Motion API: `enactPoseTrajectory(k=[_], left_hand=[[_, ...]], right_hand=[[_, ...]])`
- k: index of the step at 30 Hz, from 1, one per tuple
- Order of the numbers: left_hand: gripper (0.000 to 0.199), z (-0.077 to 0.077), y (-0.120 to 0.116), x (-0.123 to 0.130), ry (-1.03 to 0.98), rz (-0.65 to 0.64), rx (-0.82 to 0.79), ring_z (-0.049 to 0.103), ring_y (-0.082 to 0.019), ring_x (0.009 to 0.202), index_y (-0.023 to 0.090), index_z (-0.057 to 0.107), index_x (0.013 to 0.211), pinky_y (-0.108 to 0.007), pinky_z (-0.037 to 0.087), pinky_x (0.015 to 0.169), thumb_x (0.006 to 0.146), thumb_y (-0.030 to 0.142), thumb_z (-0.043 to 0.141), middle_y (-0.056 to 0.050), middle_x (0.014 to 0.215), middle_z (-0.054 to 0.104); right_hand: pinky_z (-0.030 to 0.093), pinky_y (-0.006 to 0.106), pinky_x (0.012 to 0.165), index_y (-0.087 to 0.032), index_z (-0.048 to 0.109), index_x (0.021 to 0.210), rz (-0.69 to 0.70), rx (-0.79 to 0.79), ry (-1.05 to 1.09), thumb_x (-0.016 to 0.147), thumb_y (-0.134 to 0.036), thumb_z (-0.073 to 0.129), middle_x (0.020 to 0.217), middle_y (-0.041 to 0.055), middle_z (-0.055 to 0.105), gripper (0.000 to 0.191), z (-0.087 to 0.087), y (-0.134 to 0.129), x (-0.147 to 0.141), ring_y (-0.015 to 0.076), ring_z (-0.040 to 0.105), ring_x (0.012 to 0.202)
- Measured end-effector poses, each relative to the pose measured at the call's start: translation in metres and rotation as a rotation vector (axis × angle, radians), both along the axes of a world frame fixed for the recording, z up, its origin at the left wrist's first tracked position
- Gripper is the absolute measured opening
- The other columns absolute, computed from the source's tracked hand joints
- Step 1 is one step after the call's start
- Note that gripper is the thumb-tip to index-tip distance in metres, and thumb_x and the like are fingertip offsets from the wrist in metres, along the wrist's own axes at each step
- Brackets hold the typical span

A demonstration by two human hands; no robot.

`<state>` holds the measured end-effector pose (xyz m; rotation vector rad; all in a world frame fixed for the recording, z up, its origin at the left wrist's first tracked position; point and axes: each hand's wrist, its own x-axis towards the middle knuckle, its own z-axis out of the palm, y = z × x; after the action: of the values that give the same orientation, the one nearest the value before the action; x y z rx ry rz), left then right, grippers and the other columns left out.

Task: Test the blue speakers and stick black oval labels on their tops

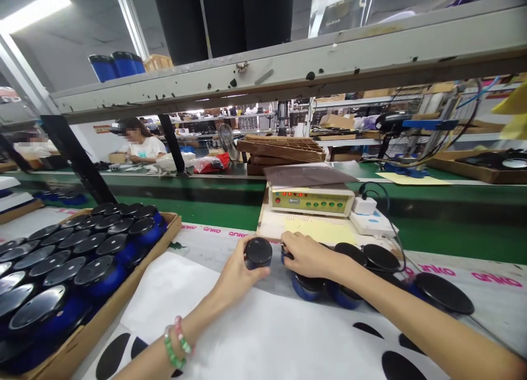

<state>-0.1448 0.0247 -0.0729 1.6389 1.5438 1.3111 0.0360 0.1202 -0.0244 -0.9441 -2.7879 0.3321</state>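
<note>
My left hand [236, 275] grips a squat round unit [258, 253] with a black top and blue body, holding it upright on the bench. My right hand [307, 255] rests over a second round unit [286, 252], which is mostly hidden beneath my fingers. Several similar black-and-blue units [343, 296] stand close by on the right, some tilted, and one black disc [443, 292] lies farther right. Just beyond my hands sits a beige electronic tester [310, 200] with red lights and green buttons.
A cardboard tray [109, 308] packed with several black-and-blue units lies on the left. White paper sheets [164, 292] cover the bench near me. A metal shelf [288, 67] crosses overhead. A co-worker in a white shirt [142, 148] sits across the green bench.
</note>
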Motion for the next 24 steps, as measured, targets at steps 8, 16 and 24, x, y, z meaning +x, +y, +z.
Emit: enactPoseTrajectory(k=[8, 16, 24], left_hand=[[0.058, 0.032, -0.008, 0.015, 0.133, 0.05, 0.078, 0.052, -0.025, 0.11, 0.022, 0.051, 0.114, -0.04, 0.04, 0.096, 0.061, 0.015, 0.072, -0.005, 0.115, 0.055], [0.055, 0.032, -0.021, 0.01, 0.156, -0.001, 0.018, 0.059, -0.024, 0.101, 0.023, 0.055, 0.113, -0.038, 0.045, 0.09, 0.062, 0.021, 0.075, -0.004, 0.112, 0.06], [0.047, 0.028, -0.026, 0.0, 0.163, 0.008, 0.001, 0.058, -0.023, 0.102, 0.022, 0.052, 0.112, -0.036, 0.046, 0.088, 0.069, 0.019, 0.069, -0.005, 0.111, 0.059]], right_hand=[[0.04, 0.026, 0.063, -0.02, 0.048, 0.103, 0.089, -0.185, 0.278, 0.083, -0.03, 0.052, 0.086, 0.0008, 0.057, 0.023, 0.026, -0.03, -0.004, 0.0149, 0.052, 0.073], [0.031, 0.024, 0.054, -0.022, 0.041, 0.079, 0.041, -0.253, 0.307, 0.08, -0.032, 0.054, 0.07, -0.0033, 0.05, 0.016, 0.015, -0.044, -0.018, 0.0128, 0.046, 0.061], [0.026, 0.023, 0.051, -0.023, 0.031, 0.071, -0.009, -0.22, 0.323, 0.073, -0.028, 0.056, 0.067, -0.0046, 0.047, 0.026, 0.01, -0.048, -0.041, 0.0115, 0.039, 0.059]])
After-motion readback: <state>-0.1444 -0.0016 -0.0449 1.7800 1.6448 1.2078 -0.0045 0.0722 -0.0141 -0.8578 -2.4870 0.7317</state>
